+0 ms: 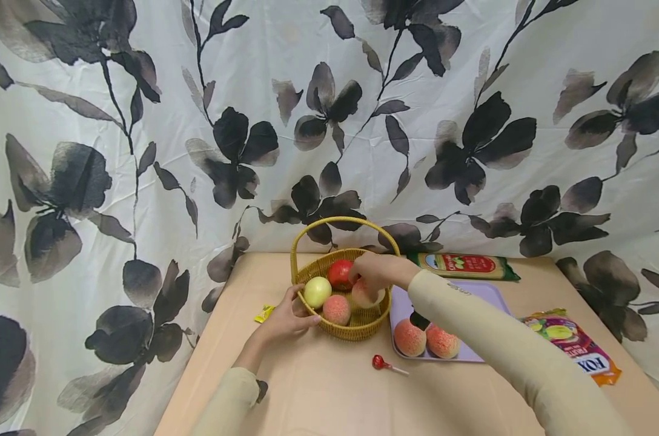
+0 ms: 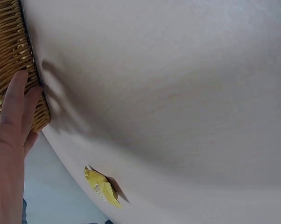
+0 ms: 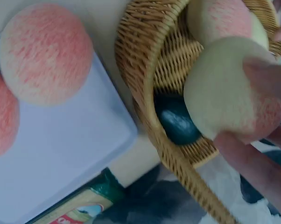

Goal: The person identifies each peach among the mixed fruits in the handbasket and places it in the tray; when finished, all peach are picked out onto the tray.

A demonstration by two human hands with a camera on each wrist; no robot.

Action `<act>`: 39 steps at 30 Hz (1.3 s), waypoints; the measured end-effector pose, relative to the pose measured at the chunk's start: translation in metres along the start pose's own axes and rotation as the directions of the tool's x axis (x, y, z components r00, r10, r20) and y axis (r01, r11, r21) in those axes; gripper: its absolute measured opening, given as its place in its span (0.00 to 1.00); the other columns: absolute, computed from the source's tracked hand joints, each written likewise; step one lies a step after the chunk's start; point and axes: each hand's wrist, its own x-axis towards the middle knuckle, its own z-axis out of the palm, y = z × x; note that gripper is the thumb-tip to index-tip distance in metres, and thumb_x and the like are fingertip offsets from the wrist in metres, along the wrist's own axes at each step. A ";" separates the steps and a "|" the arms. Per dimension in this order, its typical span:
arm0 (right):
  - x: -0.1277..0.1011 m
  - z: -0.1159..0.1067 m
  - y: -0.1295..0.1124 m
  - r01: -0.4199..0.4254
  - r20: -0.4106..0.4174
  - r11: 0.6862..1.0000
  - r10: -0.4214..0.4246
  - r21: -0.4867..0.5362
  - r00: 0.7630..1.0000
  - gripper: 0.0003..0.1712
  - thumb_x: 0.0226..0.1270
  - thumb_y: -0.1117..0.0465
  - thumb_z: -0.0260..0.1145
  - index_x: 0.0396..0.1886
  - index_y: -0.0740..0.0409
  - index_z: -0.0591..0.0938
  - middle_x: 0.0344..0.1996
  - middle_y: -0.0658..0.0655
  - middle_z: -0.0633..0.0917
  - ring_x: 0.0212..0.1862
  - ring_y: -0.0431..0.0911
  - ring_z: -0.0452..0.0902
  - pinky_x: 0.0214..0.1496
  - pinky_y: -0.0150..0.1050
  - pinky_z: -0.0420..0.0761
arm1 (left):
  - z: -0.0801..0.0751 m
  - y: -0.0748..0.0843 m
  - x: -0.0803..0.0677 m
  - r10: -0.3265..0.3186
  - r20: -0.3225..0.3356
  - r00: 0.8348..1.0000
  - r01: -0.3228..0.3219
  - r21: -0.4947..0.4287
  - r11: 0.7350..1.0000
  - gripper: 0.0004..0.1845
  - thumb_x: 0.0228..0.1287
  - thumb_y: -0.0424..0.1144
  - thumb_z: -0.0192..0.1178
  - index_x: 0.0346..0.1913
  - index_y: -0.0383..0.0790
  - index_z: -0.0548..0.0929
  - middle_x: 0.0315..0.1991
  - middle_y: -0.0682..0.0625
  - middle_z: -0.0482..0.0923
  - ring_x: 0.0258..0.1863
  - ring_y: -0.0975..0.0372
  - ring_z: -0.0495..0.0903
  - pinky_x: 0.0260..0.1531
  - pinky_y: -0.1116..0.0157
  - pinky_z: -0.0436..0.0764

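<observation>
My right hand [image 1: 381, 270] holds a peach [image 3: 220, 88] between thumb and fingers, inside the wicker basket [image 1: 357, 333]. Next to that peach in the basket lie a red round fruit [image 1: 339, 274], a pale yellow-green round fruit [image 1: 317, 292] and another peach [image 1: 337, 310]. A dark, glossy rounded item [image 3: 178, 119] shows under the held peach in the right wrist view; its kind is unclear. My left hand [image 1: 287, 318] rests against the basket's left side, thumb spread toward the front rim. In the left wrist view its fingers [image 2: 14, 100] lie fairly straight along the woven wall.
Right of the basket, a lilac tray [image 1: 484, 293] bears two peaches [image 1: 426, 340]. Behind it lies a green-and-red packet [image 1: 466, 265]; a purple FOX'S candy bag [image 1: 575, 345] lies farther right. A red lollipop [image 1: 381, 363] lies in front, a yellow wrapped sweet [image 1: 264, 313] at left.
</observation>
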 end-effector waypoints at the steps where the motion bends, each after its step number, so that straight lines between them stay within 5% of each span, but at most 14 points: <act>1: -0.004 -0.002 0.002 0.009 0.000 1.000 -0.009 0.001 1.000 0.23 0.52 0.73 0.78 0.48 0.53 0.88 0.39 0.51 0.82 0.37 0.45 0.74 0.36 0.37 0.77 | 0.000 0.000 0.000 -0.001 0.003 1.000 0.001 -0.006 1.000 0.57 0.59 0.43 0.79 0.82 0.44 0.50 0.85 0.35 0.41 0.71 0.38 0.74 0.47 0.63 0.85; 12: -0.075 0.003 0.041 0.072 -0.102 0.989 -0.059 0.131 0.993 0.28 0.47 0.67 0.84 0.51 0.50 0.88 0.40 0.49 0.85 0.39 0.43 0.75 0.38 0.35 0.80 | 0.000 -0.002 0.000 -0.006 0.003 1.000 0.006 -0.023 1.000 0.56 0.59 0.42 0.79 0.81 0.44 0.50 0.85 0.36 0.41 0.71 0.38 0.73 0.45 0.64 0.85; 23: -0.155 0.025 0.106 -0.045 -0.188 0.974 0.088 0.220 0.978 0.31 0.47 0.61 0.86 0.55 0.52 0.87 0.45 0.49 0.87 0.42 0.45 0.75 0.40 0.39 0.78 | -0.005 0.003 0.001 -0.012 0.003 1.000 0.012 0.001 1.000 0.56 0.59 0.43 0.79 0.81 0.45 0.50 0.84 0.35 0.41 0.71 0.38 0.73 0.45 0.64 0.84; 32: -0.191 0.066 0.145 -0.199 -0.089 0.891 0.256 0.409 0.963 0.32 0.49 0.60 0.85 0.57 0.55 0.85 0.47 0.55 0.84 0.38 0.46 0.78 0.35 0.39 0.82 | -0.005 0.001 0.002 -0.023 0.018 1.000 0.023 -0.002 1.000 0.57 0.59 0.45 0.79 0.81 0.45 0.50 0.84 0.35 0.40 0.71 0.38 0.73 0.45 0.63 0.85; 39: -0.197 0.100 0.158 -0.213 -0.039 0.834 0.270 0.509 0.962 0.30 0.51 0.66 0.82 0.56 0.58 0.84 0.45 0.59 0.81 0.33 0.47 0.77 0.31 0.39 0.85 | -0.002 0.002 0.002 -0.021 0.023 1.000 0.022 -0.026 0.999 0.57 0.59 0.44 0.79 0.81 0.44 0.50 0.85 0.35 0.39 0.72 0.38 0.71 0.47 0.64 0.84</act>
